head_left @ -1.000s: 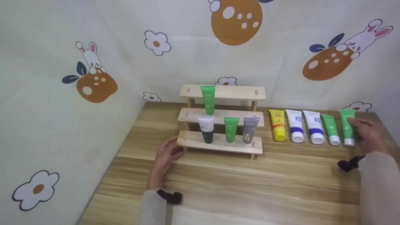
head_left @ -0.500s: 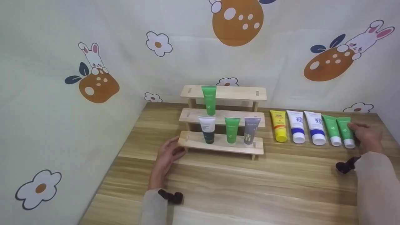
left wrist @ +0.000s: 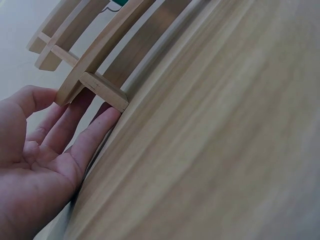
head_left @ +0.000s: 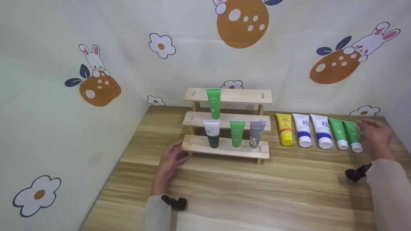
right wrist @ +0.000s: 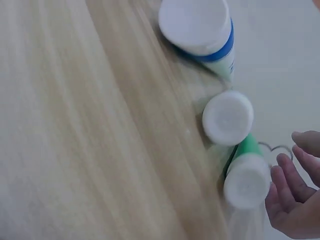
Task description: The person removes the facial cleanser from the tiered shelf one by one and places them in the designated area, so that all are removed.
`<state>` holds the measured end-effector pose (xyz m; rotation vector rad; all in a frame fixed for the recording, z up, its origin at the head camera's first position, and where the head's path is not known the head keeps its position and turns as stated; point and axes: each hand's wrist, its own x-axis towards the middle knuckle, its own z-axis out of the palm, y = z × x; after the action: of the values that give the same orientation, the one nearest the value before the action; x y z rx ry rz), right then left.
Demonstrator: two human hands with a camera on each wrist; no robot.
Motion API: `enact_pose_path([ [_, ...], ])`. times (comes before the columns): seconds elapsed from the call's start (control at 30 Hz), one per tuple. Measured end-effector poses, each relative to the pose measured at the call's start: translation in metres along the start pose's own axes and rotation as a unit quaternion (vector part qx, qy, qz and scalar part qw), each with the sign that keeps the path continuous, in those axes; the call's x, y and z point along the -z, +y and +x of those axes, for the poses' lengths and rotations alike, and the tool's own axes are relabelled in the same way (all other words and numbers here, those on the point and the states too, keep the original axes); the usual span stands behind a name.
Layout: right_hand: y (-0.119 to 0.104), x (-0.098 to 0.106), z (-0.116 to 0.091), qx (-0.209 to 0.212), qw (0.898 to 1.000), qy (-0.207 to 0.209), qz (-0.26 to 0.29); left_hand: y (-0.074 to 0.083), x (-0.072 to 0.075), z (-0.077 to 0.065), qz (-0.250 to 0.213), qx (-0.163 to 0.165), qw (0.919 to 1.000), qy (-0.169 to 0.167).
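Note:
In the head view my left hand (head_left: 171,160) holds the left end of the bottom shelf of a three-tier wooden stand (head_left: 224,154). The left wrist view shows the thumb on the shelf board's (left wrist: 95,55) corner and fingers beneath it. On the stand are a green tube (head_left: 214,103) higher up and, on the bottom shelf, a white-and-dark tube (head_left: 212,133), a green tube (head_left: 237,134) and a grey-purple tube (head_left: 256,134). My right hand (head_left: 377,134) hovers beside the rightmost green tube (head_left: 353,135), fingers loosely bent and holding nothing in the right wrist view.
Left of that tube lie another green tube (head_left: 338,133), two white tubes with blue bands (head_left: 321,130) and a yellow tube (head_left: 284,128), in a row on the wooden table (head_left: 257,192). A printed cloth (head_left: 192,64) hangs behind the table and at the left.
My right hand has lowered the rightmost green tube beside the other green one and let go of it, drawing slightly off. My left hand stays at the stand.

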<state>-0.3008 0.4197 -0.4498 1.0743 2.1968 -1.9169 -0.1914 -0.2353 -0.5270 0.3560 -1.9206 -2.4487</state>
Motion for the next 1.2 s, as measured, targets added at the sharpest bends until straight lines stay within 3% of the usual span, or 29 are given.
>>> enact_pose_path([
  [0.17,-0.011,-0.013,-0.015,0.058,0.998,-0.025,0.018,0.000,0.000,0.000,-0.004,-0.001,1.0000,-0.003],
  [0.27,-0.018,-0.026,-0.024,0.085,0.996,-0.033,-0.013,-0.001,0.000,0.000,-0.004,-0.001,1.0000,-0.004],
  [0.37,-0.025,-0.038,-0.035,0.103,0.993,-0.045,-0.049,0.000,0.001,0.000,0.000,0.002,1.0000,-0.003],
  [0.63,-0.042,-0.069,-0.067,0.137,0.985,-0.094,-0.042,0.000,0.001,0.000,0.008,0.005,0.9999,-0.004],
  [0.9,-0.052,-0.096,-0.100,0.203,0.967,-0.155,-0.009,-0.001,0.000,-0.001,0.008,0.002,0.9999,-0.009],
  [1.2,-0.061,-0.126,-0.132,0.241,0.944,-0.222,-0.037,0.000,0.000,-0.001,0.009,-0.001,0.9999,-0.007],
])
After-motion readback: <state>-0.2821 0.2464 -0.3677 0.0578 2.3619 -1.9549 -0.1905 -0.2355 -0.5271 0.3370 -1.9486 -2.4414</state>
